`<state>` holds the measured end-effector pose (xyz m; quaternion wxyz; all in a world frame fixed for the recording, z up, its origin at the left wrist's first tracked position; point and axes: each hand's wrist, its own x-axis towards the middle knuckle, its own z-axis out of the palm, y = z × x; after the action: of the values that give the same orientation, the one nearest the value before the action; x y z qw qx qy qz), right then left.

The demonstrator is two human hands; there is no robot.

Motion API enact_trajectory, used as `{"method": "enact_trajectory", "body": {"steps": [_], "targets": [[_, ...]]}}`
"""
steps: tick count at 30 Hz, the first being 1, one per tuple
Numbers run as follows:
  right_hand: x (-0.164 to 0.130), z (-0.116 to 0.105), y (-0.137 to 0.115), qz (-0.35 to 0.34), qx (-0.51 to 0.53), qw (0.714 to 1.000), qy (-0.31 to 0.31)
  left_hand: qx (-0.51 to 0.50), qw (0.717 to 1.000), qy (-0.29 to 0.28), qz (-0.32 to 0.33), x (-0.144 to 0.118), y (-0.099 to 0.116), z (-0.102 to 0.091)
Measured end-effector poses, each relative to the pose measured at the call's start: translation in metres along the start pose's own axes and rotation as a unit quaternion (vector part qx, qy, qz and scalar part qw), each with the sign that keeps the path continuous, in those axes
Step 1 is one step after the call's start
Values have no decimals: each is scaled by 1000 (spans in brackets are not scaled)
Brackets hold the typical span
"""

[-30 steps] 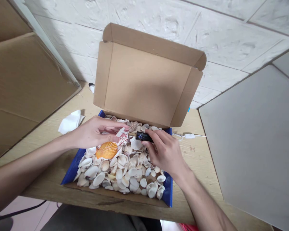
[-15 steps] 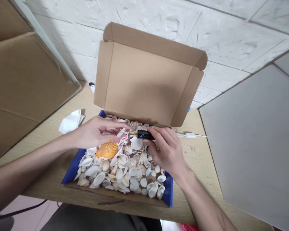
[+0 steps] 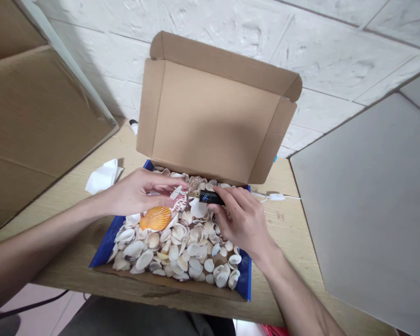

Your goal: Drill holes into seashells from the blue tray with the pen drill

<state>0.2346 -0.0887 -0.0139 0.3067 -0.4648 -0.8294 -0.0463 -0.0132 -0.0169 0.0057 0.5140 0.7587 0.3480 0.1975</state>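
A red-and-white speckled seashell (image 3: pixel 179 201) is pinched between the thumb and fingers of my left hand (image 3: pixel 145 189). My right hand (image 3: pixel 240 212) is closed around a small black hand drill (image 3: pixel 210 197), held level with its thin brass-coloured tip pointing left at that shell. Whether the tip touches the shell I cannot tell. Below my left hand, a large orange scallop shell (image 3: pixel 156 218) lies on the pile of white and cream seashells (image 3: pixel 182 254). The pile lies in a blue-sided cardboard box (image 3: pixel 245 277) under both hands.
The box's brown lid (image 3: pixel 217 112) stands raised at the back, before a white brick wall (image 3: pixel 322 51). A crumpled white tissue (image 3: pixel 103 176) lies left on the wooden table (image 3: pixel 287 233). A white cable (image 3: pixel 276 197) runs right. Boards (image 3: pixel 367 186) flank both sides.
The black drill has turned slightly in my right hand, so bluish marks on its body now show. The white cable behind has shifted a little. My left hand stays still.
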Motion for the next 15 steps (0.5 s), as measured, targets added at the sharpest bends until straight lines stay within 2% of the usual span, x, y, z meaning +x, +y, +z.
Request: {"method": "enact_trajectory", "body": {"steps": [7, 15], "targets": [[-1, -1, 0, 5, -7, 1000, 12, -5, 1000, 2, 18, 1, -1, 0], [-2, -1, 2, -7, -2, 999, 31, 5, 1000, -3, 4, 0, 2, 0]]}}
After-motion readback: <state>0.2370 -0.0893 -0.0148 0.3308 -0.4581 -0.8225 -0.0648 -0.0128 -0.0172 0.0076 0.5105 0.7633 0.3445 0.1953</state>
